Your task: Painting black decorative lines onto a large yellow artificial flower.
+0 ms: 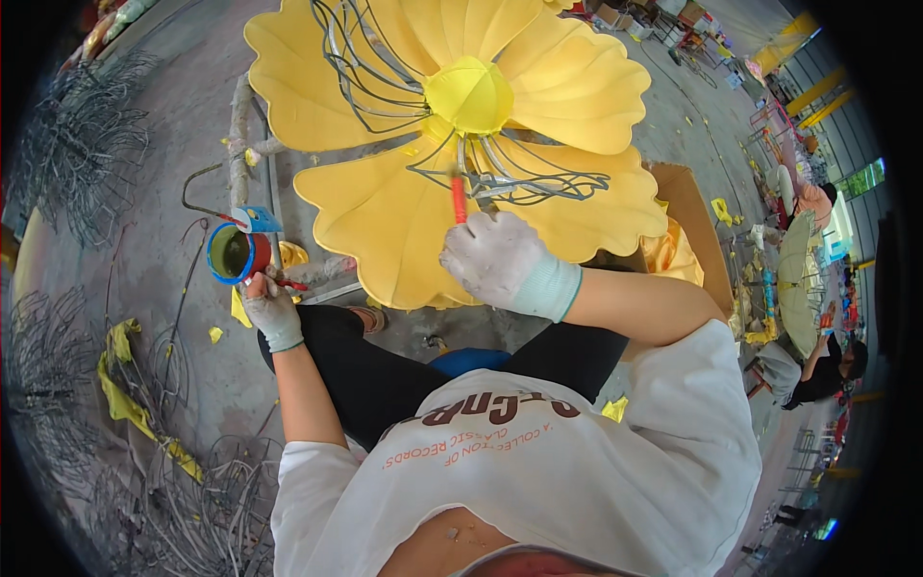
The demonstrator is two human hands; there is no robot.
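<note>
Far left: heaps of bare wire frames [72, 144] on the concrete floor [183, 106], yellow fabric scraps [120, 385] among them.

Left hand [271, 310], white glove, fingers curled around the lower edge of a red can [238, 254] with a blue rim. Can is tilted, mouth facing the camera, dark liquid inside, lid flap bent up at the top. It sits just above the hand, left of the flower and clear of it.

Centre: big yellow fabric flower [452, 144] on a wire skeleton, domed yellow hub [469, 94] in the middle, grey wire loops [519, 178] exposed over the near petals.

Right hand [505, 262], white glove, closed in a pinch on a red-handled brush [459, 200]. Handle sticks up out of the top of the fist; its upper end meets the wires just below the hub. Bristles not discernible. Hand hovers over the lower petal edge.

Right: cardboard box [697, 226] behind the petals. Far right: other people [817, 370] seated at work, well apart.
</note>
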